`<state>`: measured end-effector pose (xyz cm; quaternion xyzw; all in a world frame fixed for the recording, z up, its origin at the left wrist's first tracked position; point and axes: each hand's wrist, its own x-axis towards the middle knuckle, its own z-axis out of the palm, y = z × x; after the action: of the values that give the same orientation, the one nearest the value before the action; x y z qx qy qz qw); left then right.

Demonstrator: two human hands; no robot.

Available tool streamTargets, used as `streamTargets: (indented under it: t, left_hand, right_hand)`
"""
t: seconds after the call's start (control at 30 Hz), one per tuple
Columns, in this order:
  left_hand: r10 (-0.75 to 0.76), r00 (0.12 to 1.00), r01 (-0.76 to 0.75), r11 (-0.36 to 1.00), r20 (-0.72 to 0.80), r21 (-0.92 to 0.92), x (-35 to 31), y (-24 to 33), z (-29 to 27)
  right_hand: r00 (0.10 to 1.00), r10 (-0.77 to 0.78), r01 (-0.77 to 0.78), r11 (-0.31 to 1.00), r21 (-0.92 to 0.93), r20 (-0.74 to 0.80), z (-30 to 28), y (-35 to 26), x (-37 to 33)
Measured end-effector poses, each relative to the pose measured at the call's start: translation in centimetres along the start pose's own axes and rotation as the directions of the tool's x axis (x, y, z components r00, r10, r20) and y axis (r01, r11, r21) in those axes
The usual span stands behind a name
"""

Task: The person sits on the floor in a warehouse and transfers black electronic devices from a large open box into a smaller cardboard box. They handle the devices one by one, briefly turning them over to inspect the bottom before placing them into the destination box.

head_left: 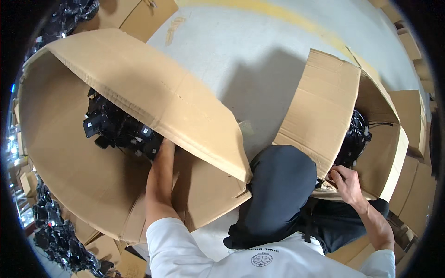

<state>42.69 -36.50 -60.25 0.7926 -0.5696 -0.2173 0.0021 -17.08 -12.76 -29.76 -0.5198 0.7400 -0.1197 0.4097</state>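
Observation:
My left forearm reaches into a large open cardboard box [60,139] on the left. Only the wrist end of my left hand [166,145] shows, beside a pile of black plastic parts with cables [123,123]; the box flap [153,97] and the parts hide its fingers. On the right, my right hand [347,183] is closed at the near edge of a smaller cardboard box [378,157]. Its fingers are curled together, and what they hold is too small to make out. Coiled black cables [356,136] lie inside that smaller box, partly covered by its raised flap [320,99].
My bent knee [285,180] stands between the two boxes. Black bagged parts [58,231] are heaped at the lower left, with more at the top left [69,18]. Other cardboard boxes [410,116] line the right side. A yellow stripe [282,16] crosses the grey floor.

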Motion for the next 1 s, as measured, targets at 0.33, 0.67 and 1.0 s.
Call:
streamTargets:
  t: [0.33, 0.67, 1.0]
  left_hand:
    - [-0.099, 0.994, 0.111, 0.918, 0.052, -0.381, -3.8, 0.9, -9.0]
    - [-0.017, 0.981, -0.17, 0.388, -0.191, -0.906, -28.9, 12.7, -30.7]
    - [0.356, 0.811, -0.573, 0.318, -0.465, -0.755, -38.1, 19.2, -34.1]
  right_hand:
    - [0.979, -0.152, 0.146, 0.988, -0.056, -0.135, -0.5, 1.6, -1.2]
    - [0.685, -0.597, 0.679, 0.731, 0.068, -0.417, -1.2, -9.2, -4.9]
    - [0.635, -0.769, 0.543, 0.376, 0.751, -0.075, 3.8, -19.1, -9.5]
